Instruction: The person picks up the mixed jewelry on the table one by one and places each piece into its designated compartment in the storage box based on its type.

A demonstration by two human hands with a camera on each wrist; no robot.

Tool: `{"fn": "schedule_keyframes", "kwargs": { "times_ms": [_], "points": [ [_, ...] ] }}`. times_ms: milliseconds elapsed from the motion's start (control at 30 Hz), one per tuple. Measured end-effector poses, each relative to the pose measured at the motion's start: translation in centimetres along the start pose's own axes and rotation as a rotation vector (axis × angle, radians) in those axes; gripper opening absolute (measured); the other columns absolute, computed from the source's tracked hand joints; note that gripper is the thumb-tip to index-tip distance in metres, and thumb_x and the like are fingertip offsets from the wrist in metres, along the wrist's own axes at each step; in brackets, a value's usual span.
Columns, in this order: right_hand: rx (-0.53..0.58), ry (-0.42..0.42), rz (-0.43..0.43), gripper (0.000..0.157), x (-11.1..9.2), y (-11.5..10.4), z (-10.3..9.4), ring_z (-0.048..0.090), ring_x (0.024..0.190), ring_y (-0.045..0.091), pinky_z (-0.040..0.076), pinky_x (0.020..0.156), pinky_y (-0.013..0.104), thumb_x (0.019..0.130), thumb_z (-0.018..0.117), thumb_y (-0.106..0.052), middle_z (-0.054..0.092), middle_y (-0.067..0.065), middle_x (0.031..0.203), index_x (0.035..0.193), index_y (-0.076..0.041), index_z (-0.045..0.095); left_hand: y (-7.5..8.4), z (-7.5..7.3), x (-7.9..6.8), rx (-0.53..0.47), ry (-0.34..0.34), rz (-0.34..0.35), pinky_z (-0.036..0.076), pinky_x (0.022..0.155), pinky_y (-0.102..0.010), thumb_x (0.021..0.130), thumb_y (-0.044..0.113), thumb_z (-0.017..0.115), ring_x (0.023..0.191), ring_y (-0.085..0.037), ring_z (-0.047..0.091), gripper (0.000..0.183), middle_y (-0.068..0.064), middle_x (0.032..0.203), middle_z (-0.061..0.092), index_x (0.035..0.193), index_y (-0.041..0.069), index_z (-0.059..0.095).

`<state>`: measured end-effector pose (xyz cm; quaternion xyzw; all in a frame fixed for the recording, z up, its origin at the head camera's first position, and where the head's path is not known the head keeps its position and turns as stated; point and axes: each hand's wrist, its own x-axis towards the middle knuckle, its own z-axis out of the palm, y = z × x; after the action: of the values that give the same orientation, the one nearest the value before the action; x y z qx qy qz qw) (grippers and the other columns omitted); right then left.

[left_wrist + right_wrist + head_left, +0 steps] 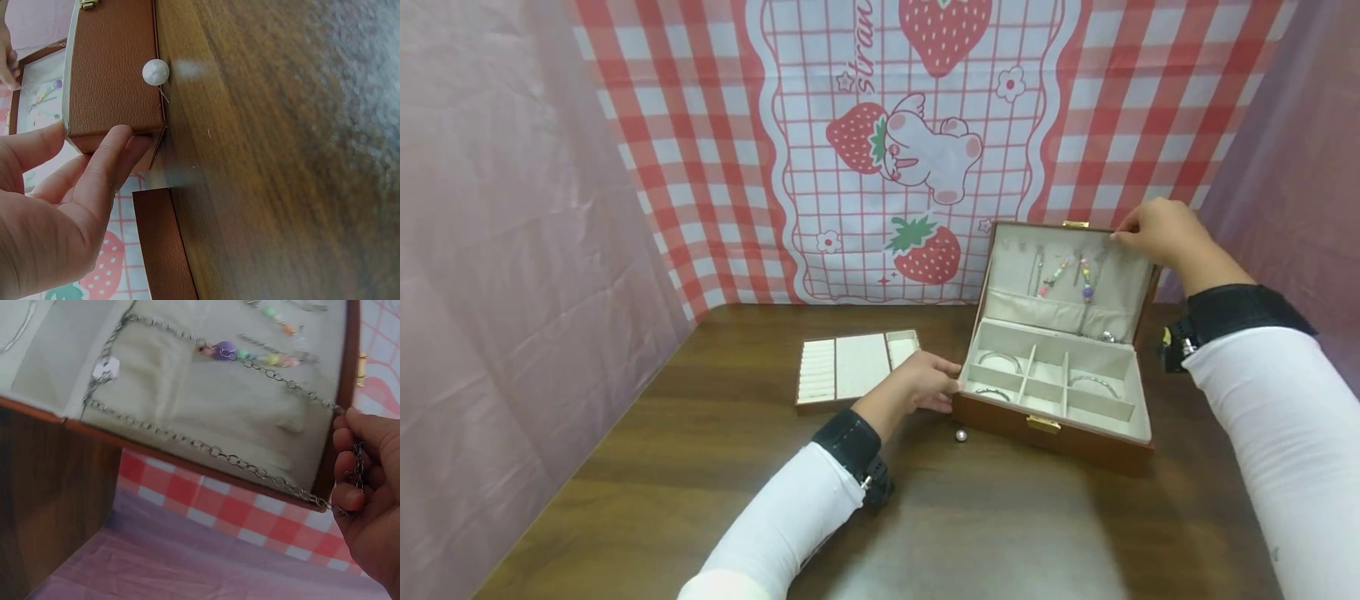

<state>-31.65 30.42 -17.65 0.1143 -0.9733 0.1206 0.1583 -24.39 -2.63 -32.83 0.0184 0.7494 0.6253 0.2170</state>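
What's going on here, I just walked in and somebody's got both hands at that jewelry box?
A person is handling a chain necklace at an open brown jewelry box. The right-hand grip holds the chain at the top edge of the raised lid, with its length running down the lid's inner side. The left-hand grip touches the box's front left corner. A sectioned tray lies left of the box, and a pearly bead rests on the table just in front.

Head view: high, fwd/down, wide; L wrist view: low, close; R: close at lid (237, 412); all share box (1090, 443).
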Motion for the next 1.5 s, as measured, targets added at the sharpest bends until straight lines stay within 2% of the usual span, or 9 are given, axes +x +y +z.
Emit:
{"fn": "schedule_keyframes", "kwargs": {
  "times_ms": [133, 400, 633, 833, 1200, 1400, 1500],
  "points": [
    [-0.059, 0.022, 0.017, 0.028, -0.5, 0.4, 0.9, 0.054, 0.067, 0.032, 0.045, 0.055, 0.044, 0.091, 0.063, -0.013, 0.065, 0.024, 0.079, 0.091, 0.014, 0.068, 0.0, -0.1, 0.0, 0.010, 0.002, 0.007, 0.060, 0.071, -0.037, 0.088, -0.007, 0.063, 0.091, -0.039, 0.069, 0.044, -0.022, 0.108, 0.065, 0.131, -0.004, 0.057],
    [-0.094, 0.164, 0.064, 0.025, -1.4, 0.9, 2.9, 0.052, 0.067, 0.037, 0.043, 0.058, 0.053, 0.091, 0.063, -0.012, 0.063, 0.029, 0.080, 0.085, 0.012, 0.067, 0.1, 0.3, 0.1, 0.002, -0.008, 0.011, 0.060, 0.072, -0.038, 0.087, -0.009, 0.062, 0.093, -0.040, 0.068, 0.045, -0.023, 0.107, 0.064, 0.131, -0.005, 0.057],
    [-0.083, 0.231, 0.127, 0.030, -1.8, 1.4, 3.7, 0.051, 0.068, 0.040, 0.040, 0.064, 0.055, 0.090, 0.061, -0.013, 0.059, 0.023, 0.067, 0.071, 0.010, 0.065, -0.1, 0.6, 0.2, 0.002, -0.025, 0.019, 0.060, 0.071, -0.037, 0.088, -0.008, 0.062, 0.093, -0.038, 0.068, 0.046, -0.022, 0.101, 0.066, 0.133, -0.005, 0.055],
    [-0.027, 0.238, 0.201, 0.032, -2.2, 1.3, 3.7, 0.053, 0.081, 0.048, 0.041, 0.076, 0.060, 0.091, 0.061, -0.015, 0.063, 0.033, 0.083, 0.084, 0.017, 0.066, 0.1, 0.5, 0.2, 0.001, -0.018, 0.015, 0.060, 0.071, -0.036, 0.088, -0.007, 0.063, 0.093, -0.037, 0.068, 0.045, -0.020, 0.099, 0.066, 0.132, -0.004, 0.056],
    [0.071, 0.255, 0.294, 0.039, -2.1, 1.2, 4.2, 0.049, 0.096, 0.050, 0.039, 0.084, 0.060, 0.093, 0.060, -0.021, 0.063, 0.033, 0.094, 0.095, 0.017, 0.066, 0.0, 0.4, 0.2, -0.012, -0.016, 0.009, 0.060, 0.071, -0.036, 0.089, -0.007, 0.062, 0.094, -0.037, 0.068, 0.044, -0.020, 0.100, 0.067, 0.133, -0.004, 0.056],
    [0.065, 0.240, 0.277, 0.039, -2.2, 1.1, 4.0, 0.049, 0.094, 0.050, 0.038, 0.084, 0.061, 0.094, 0.060, -0.022, 0.063, 0.033, 0.092, 0.094, 0.017, 0.065, 0.0, 0.2, 0.2, -0.014, -0.012, 0.012, 0.060, 0.071, -0.036, 0.089, -0.008, 0.062, 0.095, -0.037, 0.068, 0.044, -0.021, 0.102, 0.066, 0.133, -0.003, 0.056],
    [0.037, 0.206, 0.243, 0.038, -2.3, 1.0, 4.0, 0.051, 0.083, 0.047, 0.041, 0.074, 0.057, 0.093, 0.060, -0.021, 0.063, 0.029, 0.077, 0.083, 0.014, 0.067, 0.0, 0.2, 0.1, -0.016, -0.012, 0.011, 0.060, 0.071, -0.035, 0.089, -0.007, 0.062, 0.094, -0.037, 0.068, 0.044, -0.019, 0.100, 0.066, 0.133, -0.004, 0.056]
  ]
}}
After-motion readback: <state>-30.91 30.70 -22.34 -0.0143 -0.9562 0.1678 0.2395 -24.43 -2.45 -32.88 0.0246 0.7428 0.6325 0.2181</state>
